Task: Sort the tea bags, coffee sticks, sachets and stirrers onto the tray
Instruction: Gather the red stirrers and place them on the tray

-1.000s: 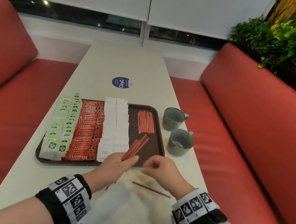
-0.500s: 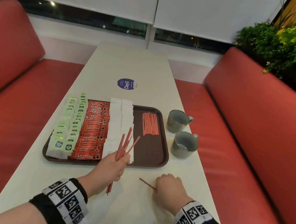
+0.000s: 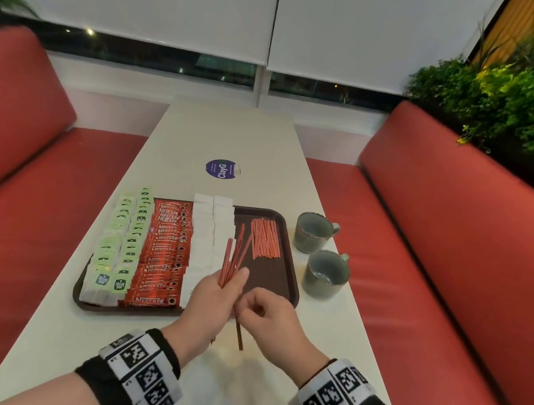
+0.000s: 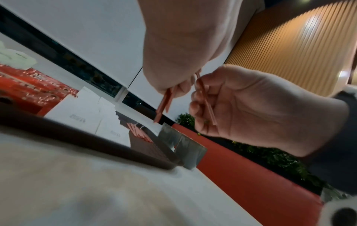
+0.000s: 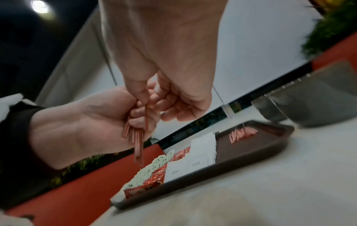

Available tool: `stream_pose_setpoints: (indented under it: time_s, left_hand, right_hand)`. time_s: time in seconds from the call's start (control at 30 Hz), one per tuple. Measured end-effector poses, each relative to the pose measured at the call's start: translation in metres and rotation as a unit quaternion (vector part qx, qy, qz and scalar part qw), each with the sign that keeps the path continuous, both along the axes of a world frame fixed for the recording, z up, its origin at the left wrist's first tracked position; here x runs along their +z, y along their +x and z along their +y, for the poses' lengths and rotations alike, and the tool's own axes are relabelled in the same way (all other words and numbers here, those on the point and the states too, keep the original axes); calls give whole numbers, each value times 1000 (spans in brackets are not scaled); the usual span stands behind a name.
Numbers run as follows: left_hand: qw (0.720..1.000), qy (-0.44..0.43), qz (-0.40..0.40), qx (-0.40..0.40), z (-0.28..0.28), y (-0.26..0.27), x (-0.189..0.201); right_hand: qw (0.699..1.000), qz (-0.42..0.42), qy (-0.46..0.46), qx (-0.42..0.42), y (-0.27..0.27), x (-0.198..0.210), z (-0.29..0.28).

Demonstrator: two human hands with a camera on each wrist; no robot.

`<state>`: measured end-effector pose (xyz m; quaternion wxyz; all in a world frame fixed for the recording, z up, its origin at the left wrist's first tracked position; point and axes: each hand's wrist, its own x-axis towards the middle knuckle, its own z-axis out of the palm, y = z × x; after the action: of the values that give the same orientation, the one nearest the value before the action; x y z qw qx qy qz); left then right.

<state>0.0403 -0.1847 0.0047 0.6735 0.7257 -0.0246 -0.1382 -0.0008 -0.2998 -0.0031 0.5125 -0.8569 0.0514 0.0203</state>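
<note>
Nearest us, our right hand pinches one stirrer, apparently feeding it into the bundle gripped upright in our left hand; the tray's stirrer pile lies at twelve o'clock.

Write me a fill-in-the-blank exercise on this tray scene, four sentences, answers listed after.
1. The left hand grips a bundle of red ____.
2. The right hand pinches a single stirrer beside that ____.
3. On the tray, the white sachets lie between the loose stirrer pile and the red ____ sticks.
4. Two grey ____ stand on the table to the right of the tray.

Missing words: stirrers; bundle; coffee; cups
</note>
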Motion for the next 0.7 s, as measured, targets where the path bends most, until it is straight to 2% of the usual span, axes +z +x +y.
stream_pose_setpoints:
  time_s: [0.07,0.1,0.2,0.27,0.37,0.5,0.57,0.6,0.7]
  left_hand:
    - [999,-12,-39,15,0,0,16]
    - [998,-15,-57,15,0,0,24]
    - [994,-24,-109,13,-3,-3,44]
    - [990,-34,-132,27,-8,-5,47]
    - [988,-46,-143,41,-14,-5,44]
    - [986,13,-161,37,-13,-2,36]
    - [983,46,-176,36,-12,0,31]
    - [983,51,-172,42,-12,1,30]
    - [992,40,-104,55,-10,4,26]
  right_hand:
    - [987,70,131,-54,3,-1,1]
    - [967,125,210,-75,5,0,1]
    - [875,228,418,-89,16,9,3]
    - [839,214,493,-82,21,22,8]
    - [806,153,565,-84,25,37,20]
    - [764,111,625,-118,27,33,32]
    - [753,99,637,-133,29,23,35]
    - [757,95,631,-138,31,17,34]
    - [802,104,575,-122,32,17,29]
